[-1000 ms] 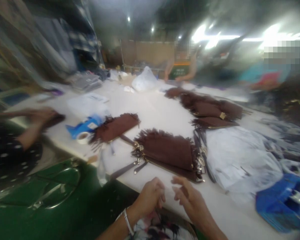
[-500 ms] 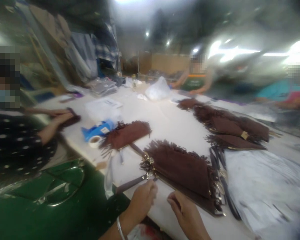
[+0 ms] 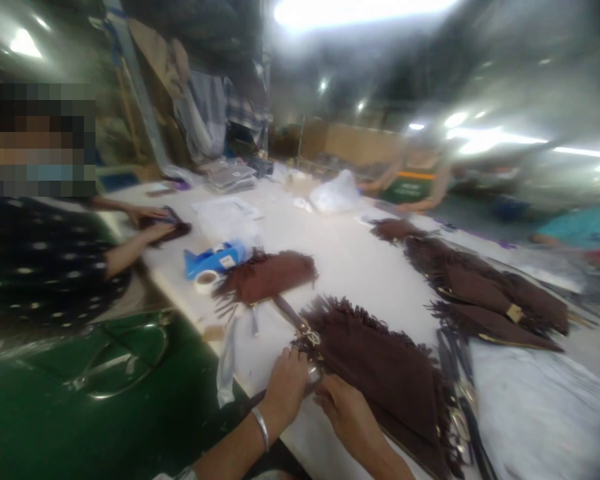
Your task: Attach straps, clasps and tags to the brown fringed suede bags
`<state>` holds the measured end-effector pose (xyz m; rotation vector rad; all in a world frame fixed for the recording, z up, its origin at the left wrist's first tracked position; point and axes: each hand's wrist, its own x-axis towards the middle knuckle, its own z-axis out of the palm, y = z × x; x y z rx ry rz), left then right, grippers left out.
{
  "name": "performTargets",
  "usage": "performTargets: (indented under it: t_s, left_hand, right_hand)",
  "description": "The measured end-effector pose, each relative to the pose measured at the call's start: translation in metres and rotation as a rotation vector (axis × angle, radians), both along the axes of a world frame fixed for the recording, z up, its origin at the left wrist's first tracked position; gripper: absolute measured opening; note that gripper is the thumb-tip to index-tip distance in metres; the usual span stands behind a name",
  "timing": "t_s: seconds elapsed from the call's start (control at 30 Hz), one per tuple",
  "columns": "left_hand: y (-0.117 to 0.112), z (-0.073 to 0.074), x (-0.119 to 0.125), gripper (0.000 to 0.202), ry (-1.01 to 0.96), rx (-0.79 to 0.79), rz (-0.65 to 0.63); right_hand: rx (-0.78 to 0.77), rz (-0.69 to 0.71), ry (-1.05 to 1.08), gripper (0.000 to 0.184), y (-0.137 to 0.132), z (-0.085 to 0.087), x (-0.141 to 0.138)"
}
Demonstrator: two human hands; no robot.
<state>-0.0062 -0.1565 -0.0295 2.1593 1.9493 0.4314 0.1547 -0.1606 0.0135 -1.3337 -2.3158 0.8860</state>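
Note:
A dark brown fringed bag (image 3: 385,373) lies on the table, its fringe toward the far side. My left hand (image 3: 287,383), with a bangle at the wrist, is closed over a dark strap (image 3: 256,400) at the bag's near left corner. Shiny metal hardware (image 3: 314,375) shows between my two hands. My right hand (image 3: 347,410) is closed, its fingertips against that hardware beside the bag's near edge; what they pinch is hidden. A smaller reddish-brown fringed bag (image 3: 277,275) lies farther off, with a strap running toward the metal fittings (image 3: 310,335).
A blue tape dispenser (image 3: 213,260) and a tape roll (image 3: 207,281) sit at the left. More fringed bags (image 3: 485,293) lie on the right, near white sheeting (image 3: 540,407). A co-worker (image 3: 45,267) handles a brown piece at the left edge; others work across the table.
My hands have come together at the bag's corner, and my left hand has closed on the strap that lay loose. The view has shifted, so things sit farther right.

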Motion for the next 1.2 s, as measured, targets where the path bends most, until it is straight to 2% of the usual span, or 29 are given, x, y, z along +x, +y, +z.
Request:
performTargets:
  t_s: [0.17, 0.3, 0.4, 0.5, 0.6, 0.7, 0.9, 1.07, 1.2]
  left_hand:
    - [-0.005, 0.008, -0.01, 0.026, -0.295, -0.097, -0.059]
    - [-0.019, 0.011, -0.019, 0.017, -0.594, -0.183, -0.053]
    - [-0.029, 0.009, -0.022, 0.016, -0.835, -0.404, 0.02]
    - [-0.035, 0.005, -0.021, 0.029, -1.015, -0.618, 0.149]
    - [-0.04, 0.004, -0.02, 0.043, -1.18, -0.733, 0.219]
    - [-0.043, 0.006, -0.02, 0.041, -1.294, -0.756, 0.236]
    - [-0.046, 0.009, -0.02, 0.036, -1.383, -0.757, 0.119]
    - [-0.045, 0.003, -0.017, 0.038, -1.45, -0.757, 0.198]
    - [-0.043, 0.004, -0.017, 0.036, -1.485, -0.703, 0.215]
  right_hand:
    - [-0.006, -0.069, 0.067, 0.018, 0.015, -0.002, -0.008]
    - [-0.051, -0.148, 0.176, 0.023, 0.016, -0.003, -0.007]
    - [-0.056, -0.188, 0.199, 0.025, 0.01, -0.005, -0.007]
    - [-0.016, -0.197, 0.191, 0.027, 0.001, -0.008, -0.009]
    - [-0.001, -0.176, 0.192, 0.026, -0.007, -0.01, -0.01]
    - [-0.024, -0.163, 0.219, 0.026, -0.01, -0.01, -0.011]
    - [-0.087, -0.205, 0.271, 0.026, -0.01, -0.008, -0.016]
    - [-0.042, -0.193, 0.241, 0.025, -0.013, -0.012, -0.02]
    - [-0.028, -0.205, 0.262, 0.024, -0.013, -0.013, -0.022]
